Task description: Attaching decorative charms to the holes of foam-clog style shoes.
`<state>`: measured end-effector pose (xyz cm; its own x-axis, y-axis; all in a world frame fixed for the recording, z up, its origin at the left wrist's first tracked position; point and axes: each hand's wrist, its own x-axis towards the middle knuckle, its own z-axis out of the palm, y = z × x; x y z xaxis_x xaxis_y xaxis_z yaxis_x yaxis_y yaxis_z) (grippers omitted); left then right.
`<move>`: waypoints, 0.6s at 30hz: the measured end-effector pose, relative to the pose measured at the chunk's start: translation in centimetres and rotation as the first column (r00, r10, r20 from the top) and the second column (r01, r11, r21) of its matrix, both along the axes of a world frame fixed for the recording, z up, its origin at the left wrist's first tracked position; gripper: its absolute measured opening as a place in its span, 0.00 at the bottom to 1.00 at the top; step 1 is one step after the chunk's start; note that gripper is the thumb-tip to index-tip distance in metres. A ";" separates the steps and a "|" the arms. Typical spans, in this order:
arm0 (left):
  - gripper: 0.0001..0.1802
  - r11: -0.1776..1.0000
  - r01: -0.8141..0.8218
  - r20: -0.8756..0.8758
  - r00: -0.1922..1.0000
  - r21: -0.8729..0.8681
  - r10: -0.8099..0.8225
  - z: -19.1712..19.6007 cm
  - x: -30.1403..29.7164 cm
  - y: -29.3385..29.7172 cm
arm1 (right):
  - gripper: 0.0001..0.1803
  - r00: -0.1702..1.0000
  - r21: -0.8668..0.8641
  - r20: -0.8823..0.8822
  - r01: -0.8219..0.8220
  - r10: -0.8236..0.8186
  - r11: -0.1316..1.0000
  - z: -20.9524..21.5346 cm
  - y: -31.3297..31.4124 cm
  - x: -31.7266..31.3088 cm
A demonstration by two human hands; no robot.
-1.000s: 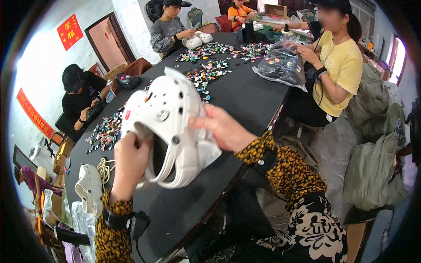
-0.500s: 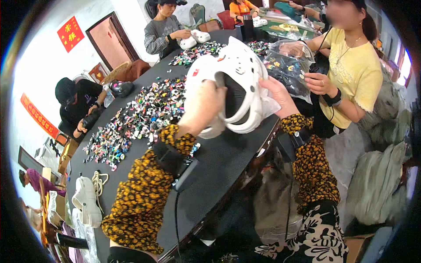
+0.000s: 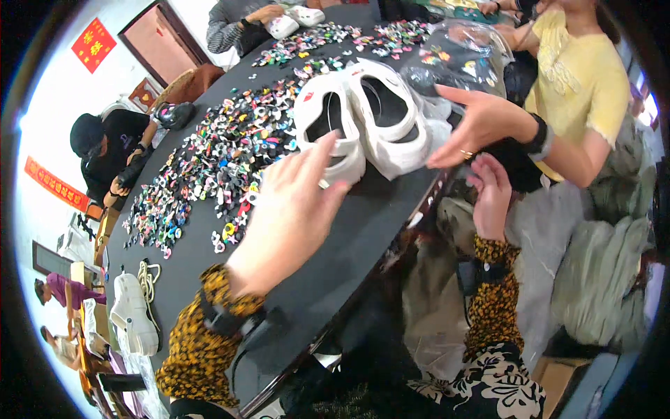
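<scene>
A pair of white clogs stands on the dark table: the left clog and the right clog are side by side, openings toward me. Thin clear plastic clings about the right one. My left hand is over the table just short of the left clog, thumb and fingers apart, holding nothing. Off the table's edge, my right hand is raised with loosely curled fingers and nothing visible in it. Just above it, a co-worker's open hand reaches in from the right, beside the clogs.
Many small colourful shoe charms lie heaped left of the clogs. A clear plastic bag with charms sits behind them. Another white clog and a beige cord lie at the table's left. Other people sit around the table.
The clogs, held up between my hands before, now stand on the table, let go. My right hand has drawn back and down; the co-worker's hand has come toward the clogs.
</scene>
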<state>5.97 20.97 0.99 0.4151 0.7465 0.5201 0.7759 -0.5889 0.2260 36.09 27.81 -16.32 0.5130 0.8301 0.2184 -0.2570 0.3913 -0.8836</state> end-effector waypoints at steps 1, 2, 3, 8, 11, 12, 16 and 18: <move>0.29 0.995 -0.048 -0.009 0.999 -0.085 0.047 0.2 -1.0 -1.4 | 0.13 0.999 -0.065 -0.034 -0.008 0.006 0.998 -1.8 -1.8 0.2; 0.26 0.988 -0.104 -0.023 0.994 -0.114 0.102 0.3 -2.0 -3.0 | 0.13 0.997 -0.161 -0.069 0.013 -0.024 0.987 -3.8 -3.6 0.5; 0.23 0.975 -0.107 -0.013 0.994 -0.197 0.107 0.6 -3.1 -4.3 | 0.12 0.987 -0.188 -0.162 -0.035 0.004 0.982 -6.2 -5.5 0.5; 0.18 0.892 -0.278 -0.147 0.959 -0.357 0.240 0.5 -7.2 -11.0 | 0.10 0.980 -0.625 -0.097 -0.196 0.174 0.756 -20.0 -17.6 -0.9; 0.18 0.862 -0.228 -0.149 0.973 -0.452 0.179 -0.9 -8.3 -14.1 | 0.13 0.683 -0.816 0.305 -0.171 0.664 0.551 -28.3 -25.4 -1.8; 0.18 0.834 -0.242 -0.186 0.968 -0.496 0.170 -1.5 -8.4 -15.0 | 0.13 0.543 -0.792 0.412 -0.185 0.732 0.582 -30.7 -28.3 -2.0; 0.18 0.829 -0.161 -0.237 0.971 -0.536 0.036 -4.6 -7.6 -17.4 | 0.13 -0.088 -0.944 0.307 -0.154 0.948 0.291 -38.9 -35.7 -3.0; 0.20 0.834 -0.188 -0.386 0.922 -0.519 -0.032 -5.3 -7.2 -18.2 | 0.13 -0.062 -0.955 0.284 -0.110 0.957 0.277 -41.4 -38.4 -2.8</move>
